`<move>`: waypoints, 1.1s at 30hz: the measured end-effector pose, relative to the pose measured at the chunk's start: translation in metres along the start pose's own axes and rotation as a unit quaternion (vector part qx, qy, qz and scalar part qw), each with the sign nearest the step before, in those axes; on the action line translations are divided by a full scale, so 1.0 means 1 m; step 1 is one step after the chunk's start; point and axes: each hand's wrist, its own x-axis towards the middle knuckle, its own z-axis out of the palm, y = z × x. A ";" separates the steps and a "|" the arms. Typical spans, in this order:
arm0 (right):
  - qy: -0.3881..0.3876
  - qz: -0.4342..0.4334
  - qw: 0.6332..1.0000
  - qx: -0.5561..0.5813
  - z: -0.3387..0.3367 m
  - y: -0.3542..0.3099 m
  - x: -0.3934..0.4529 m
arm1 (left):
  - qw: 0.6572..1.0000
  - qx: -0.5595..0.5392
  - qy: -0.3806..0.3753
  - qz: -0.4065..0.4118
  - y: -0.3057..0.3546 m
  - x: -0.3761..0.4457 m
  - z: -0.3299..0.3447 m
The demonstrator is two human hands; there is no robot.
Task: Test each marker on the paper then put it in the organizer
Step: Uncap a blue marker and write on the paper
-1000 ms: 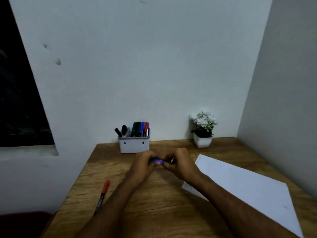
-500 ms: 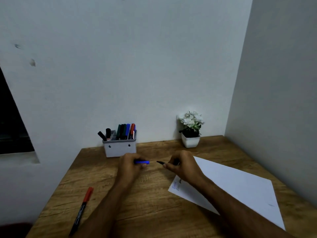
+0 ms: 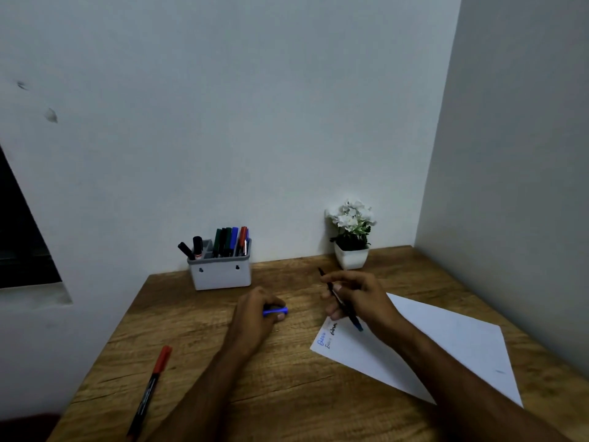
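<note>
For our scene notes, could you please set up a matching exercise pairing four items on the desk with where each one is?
Things:
1. blue cap
2. uncapped marker
3. red-capped marker
4. flower pot

Places:
A. lying on the desk's left side
B. in the left hand
C. by the back wall
D. in the right hand

Pairs: 1-B, 2-D, 3-A, 4-C

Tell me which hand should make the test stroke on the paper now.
The right hand. It already holds the uncapped blue marker, tip pointing down just above the paper's near corner beside the earlier scribbles. The left hand only holds the blue cap, off the sheet.
</note>
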 end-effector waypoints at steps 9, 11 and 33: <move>0.100 -0.037 0.986 0.126 -0.029 0.003 -0.001 | 0.996 0.018 0.026 0.079 0.035 -0.009 0.006; 0.123 -0.031 0.984 0.129 -0.037 0.003 0.000 | 0.995 0.005 -0.028 0.093 0.045 -0.011 0.011; 0.013 -0.040 0.985 -0.170 -0.040 0.028 0.007 | 0.968 0.076 -0.208 0.117 0.052 -0.024 0.032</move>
